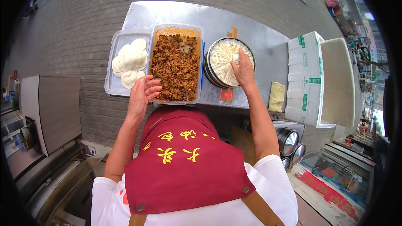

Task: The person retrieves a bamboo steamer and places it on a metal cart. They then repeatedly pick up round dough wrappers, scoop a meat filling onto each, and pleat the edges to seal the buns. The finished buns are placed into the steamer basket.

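Note:
My right hand is over a round woven steamer mat, with thumb and fingers around a small pleated white bun. The mat tops a stack of dark-rimmed round steamer trays. My left hand holds nothing, its fingers apart, by the near left corner of a clear plastic tub of chopped reddish-brown filling. To the left, several flat round dough wrappers lie overlapping in a shallow clear plastic lid or tray.
Everything stands on a metal-topped table. Wooden slats stick out beneath the steamer trays. A folded yellowish cloth lies near the right edge, beside a white foam box. Round metal-lidded containers stand low on the right.

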`<action>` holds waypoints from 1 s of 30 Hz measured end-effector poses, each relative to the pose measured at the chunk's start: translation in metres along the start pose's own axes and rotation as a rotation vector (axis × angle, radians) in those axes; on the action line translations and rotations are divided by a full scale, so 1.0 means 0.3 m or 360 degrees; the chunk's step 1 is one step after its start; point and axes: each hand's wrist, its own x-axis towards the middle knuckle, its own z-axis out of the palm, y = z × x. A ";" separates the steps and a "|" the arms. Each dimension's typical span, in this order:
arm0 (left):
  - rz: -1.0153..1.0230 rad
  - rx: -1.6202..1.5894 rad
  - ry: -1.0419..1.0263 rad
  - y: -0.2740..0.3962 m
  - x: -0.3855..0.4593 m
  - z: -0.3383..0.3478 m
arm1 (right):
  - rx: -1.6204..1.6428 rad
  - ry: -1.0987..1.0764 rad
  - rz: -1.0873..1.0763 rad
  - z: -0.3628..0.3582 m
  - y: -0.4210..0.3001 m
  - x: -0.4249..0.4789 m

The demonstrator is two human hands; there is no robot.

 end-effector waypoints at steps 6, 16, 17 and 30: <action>-0.0077 0.0091 0.0626 -0.087 -0.087 -0.388 | -0.0223 -0.0135 0.0097 0.033 0.028 -0.005; 0.0143 0.0820 0.0834 -0.027 0.008 -0.669 | -0.0266 -0.0383 0.0044 0.022 0.041 0.037; 0.0274 0.1025 0.0816 -0.018 0.066 -0.693 | -0.0278 -0.0380 0.0034 0.031 0.043 0.037; 0.0785 0.2389 -0.0111 0.062 0.682 -0.415 | 0.0042 -0.0241 0.0204 -0.006 -0.494 -0.204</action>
